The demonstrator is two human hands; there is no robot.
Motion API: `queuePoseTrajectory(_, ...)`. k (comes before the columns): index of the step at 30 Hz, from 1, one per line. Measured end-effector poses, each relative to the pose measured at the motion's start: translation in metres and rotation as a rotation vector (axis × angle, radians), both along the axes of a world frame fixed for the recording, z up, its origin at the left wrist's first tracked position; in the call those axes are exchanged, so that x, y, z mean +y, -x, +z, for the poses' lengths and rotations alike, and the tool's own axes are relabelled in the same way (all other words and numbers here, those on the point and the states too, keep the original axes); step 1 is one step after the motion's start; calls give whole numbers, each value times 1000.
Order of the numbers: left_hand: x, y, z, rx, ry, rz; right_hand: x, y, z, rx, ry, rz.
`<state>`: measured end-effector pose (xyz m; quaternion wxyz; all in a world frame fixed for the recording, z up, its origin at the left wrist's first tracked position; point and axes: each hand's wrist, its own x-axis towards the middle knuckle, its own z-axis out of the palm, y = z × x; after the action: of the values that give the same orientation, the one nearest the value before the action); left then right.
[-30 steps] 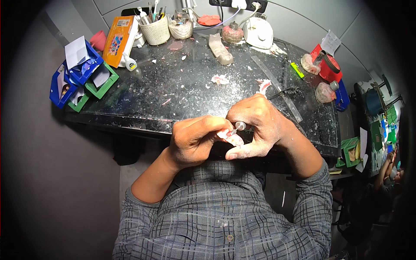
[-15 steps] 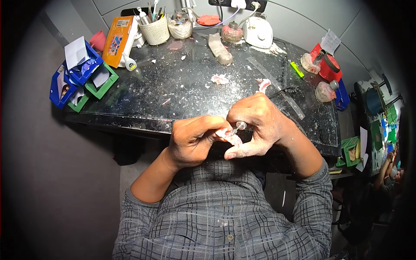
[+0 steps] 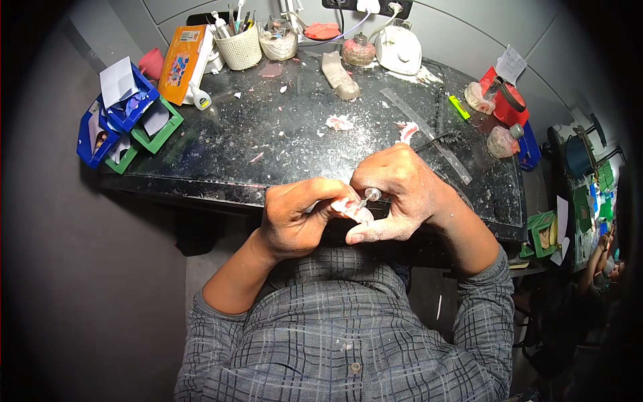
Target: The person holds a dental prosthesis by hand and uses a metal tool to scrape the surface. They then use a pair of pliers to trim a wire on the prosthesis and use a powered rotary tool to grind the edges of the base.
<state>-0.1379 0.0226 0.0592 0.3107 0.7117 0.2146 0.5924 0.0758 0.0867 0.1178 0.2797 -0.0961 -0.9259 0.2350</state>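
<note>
Just off the table's front edge, my left hand (image 3: 298, 216) is closed, its fingers pinching a small pink-and-white denture piece (image 3: 353, 210). My right hand (image 3: 396, 194) wraps round a rotary handpiece (image 3: 373, 194); only its silver nose and thin bit show, and the rest is hidden in the fist. The bit is at the edge of the denture piece. My right thumb reaches under the piece and seems to touch it. Pale dust coats the right hand's fingers.
Pink-white denture pieces (image 3: 339, 122) and a clear ruler (image 3: 429, 137) lie on the dusty black table (image 3: 228, 151). Blue and green trays (image 3: 171, 119) stand at left, a tool cup (image 3: 240, 50) behind. A yellow marker (image 3: 459, 108) and plaster models (image 3: 502, 142) sit right. Another person (image 3: 596, 261) is far right.
The denture piece has tilted very slightly between my fingers. Both hands stay almost where they were, with the grip unchanged.
</note>
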Motion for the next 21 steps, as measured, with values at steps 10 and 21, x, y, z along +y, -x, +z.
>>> queuePoseTrajectory(10, 1, -1, 0, -7, -13, -3, -1, -1, 2, -13, -8, -15)
queuePoseTrajectory(21, 9, 7, 7, 50, -134, 70, 2, -3, 2, 56, -93, -104)
